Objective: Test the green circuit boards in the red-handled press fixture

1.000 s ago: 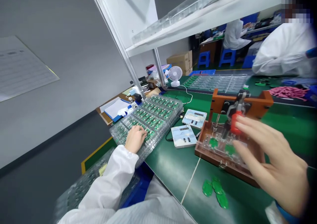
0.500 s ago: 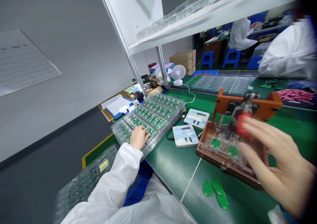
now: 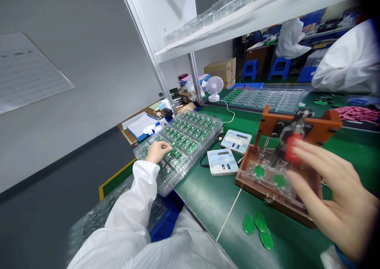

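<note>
My left hand (image 3: 158, 151) is over the clear plastic tray (image 3: 198, 158) of small green circuit boards (image 3: 190, 144). Its thumb and forefinger are pinched together; whatever is between the tips is too small to make out. On the right, my right hand (image 3: 335, 186) has its fingers against the red handle (image 3: 293, 148) of a toggle clamp, thumb below it. This clamp is mounted on an orange frame (image 3: 323, 127) above a brown wooden box fixture (image 3: 255, 186). Two green round boards (image 3: 279, 180) lie in the fixture's clear holder.
Several green boards (image 3: 261, 223) lie on the green table before the fixture. Two white meter boxes (image 3: 222, 170) stand between tray and fixture. Behind are a small white fan (image 3: 214, 87), another clear tray (image 3: 267, 98) and pink pieces (image 3: 358, 114). Co-workers in white coats (image 3: 292, 39) sit beyond.
My left hand has lifted from among the boards and moved left and slightly up, its fingers now pinched. My right hand stays at the red handle.
</note>
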{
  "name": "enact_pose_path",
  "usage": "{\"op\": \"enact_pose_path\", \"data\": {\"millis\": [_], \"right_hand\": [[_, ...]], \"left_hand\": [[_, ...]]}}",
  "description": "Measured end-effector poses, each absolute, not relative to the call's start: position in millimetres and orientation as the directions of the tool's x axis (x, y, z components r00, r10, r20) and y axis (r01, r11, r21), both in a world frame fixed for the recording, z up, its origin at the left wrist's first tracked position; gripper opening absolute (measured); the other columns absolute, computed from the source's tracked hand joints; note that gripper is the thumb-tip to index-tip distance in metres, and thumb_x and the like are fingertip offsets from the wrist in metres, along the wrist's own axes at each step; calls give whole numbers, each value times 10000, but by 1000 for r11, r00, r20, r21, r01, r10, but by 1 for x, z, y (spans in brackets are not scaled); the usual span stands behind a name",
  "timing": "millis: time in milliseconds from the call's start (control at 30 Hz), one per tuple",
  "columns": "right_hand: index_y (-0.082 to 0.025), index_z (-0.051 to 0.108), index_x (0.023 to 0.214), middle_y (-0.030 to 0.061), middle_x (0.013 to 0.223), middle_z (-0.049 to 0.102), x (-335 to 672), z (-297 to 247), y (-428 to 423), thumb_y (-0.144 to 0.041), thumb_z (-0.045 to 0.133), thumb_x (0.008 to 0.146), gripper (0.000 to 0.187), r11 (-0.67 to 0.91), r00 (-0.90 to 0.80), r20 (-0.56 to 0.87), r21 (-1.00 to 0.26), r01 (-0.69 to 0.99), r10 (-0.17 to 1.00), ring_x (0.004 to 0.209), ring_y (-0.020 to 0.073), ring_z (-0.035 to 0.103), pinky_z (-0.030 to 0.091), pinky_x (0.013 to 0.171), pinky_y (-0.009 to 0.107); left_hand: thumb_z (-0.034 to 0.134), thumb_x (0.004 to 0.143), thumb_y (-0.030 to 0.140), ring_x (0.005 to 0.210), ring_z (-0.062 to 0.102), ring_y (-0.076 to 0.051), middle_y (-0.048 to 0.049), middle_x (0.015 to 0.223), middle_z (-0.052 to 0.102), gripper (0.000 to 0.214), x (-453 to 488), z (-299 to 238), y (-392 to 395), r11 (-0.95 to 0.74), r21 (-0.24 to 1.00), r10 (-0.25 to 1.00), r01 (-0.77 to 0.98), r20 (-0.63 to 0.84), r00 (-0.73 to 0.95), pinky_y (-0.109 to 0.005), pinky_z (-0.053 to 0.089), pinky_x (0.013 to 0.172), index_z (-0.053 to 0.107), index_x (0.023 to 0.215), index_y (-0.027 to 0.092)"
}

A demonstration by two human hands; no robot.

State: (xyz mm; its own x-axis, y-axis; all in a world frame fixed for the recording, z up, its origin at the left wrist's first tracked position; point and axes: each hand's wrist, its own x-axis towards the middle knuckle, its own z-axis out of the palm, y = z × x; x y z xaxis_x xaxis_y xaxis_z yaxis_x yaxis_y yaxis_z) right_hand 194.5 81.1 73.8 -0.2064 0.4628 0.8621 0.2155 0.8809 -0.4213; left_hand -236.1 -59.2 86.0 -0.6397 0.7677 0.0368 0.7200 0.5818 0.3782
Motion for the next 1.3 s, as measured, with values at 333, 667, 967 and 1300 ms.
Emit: {"op": "enact_pose_path", "data": {"millis": [333, 667, 967, 1300], "right_hand": [[-320, 650, 1389, 44, 1365, 681, 193, 77, 76, -237, 702, 919, 480, 869, -201, 851, -445, 217, 485, 1261, 292, 648, 507, 1122, 451], [-299, 639, 1399, 50, 1372, 673, 195, 78, 74, -208, 690, 937, 474, 869, -212, 848, -445, 215, 487, 1289, 267, 626, 489, 1135, 422], [-294, 601, 1430, 68, 1412, 640, 196, 77, 76, -179, 649, 964, 482, 877, -252, 841, -444, 184, 479, 1316, 272, 597, 456, 1151, 466], [-297, 575, 1456, 66, 1444, 616, 197, 79, 76, -153, 644, 967, 514, 884, -261, 845, -436, 168, 467, 1331, 262, 584, 457, 1148, 459]], "left_hand": [[713, 882, 369, 1011, 699, -298, -75, 996, 784, 167, -232, 65, -58, 628, 142, 773, 765, -4, -634, -365, 506, 868, 811, 930, 244], [581, 992, 376, 1136, 607, -347, -138, 1138, 711, 296, -215, 64, -60, 584, -113, 808, 804, -11, -588, -399, 489, 931, 817, 1078, 218], [653, 956, 340, 1064, 701, -259, -43, 1092, 777, 171, -230, 74, -45, 648, -86, 734, 757, -196, -650, -309, 507, 880, 783, 974, 229], [718, 899, 415, 1144, 676, -308, -79, 1126, 773, 202, -232, 77, -38, 659, -131, 704, 741, -241, -668, -365, 462, 992, 773, 950, 227]]}}
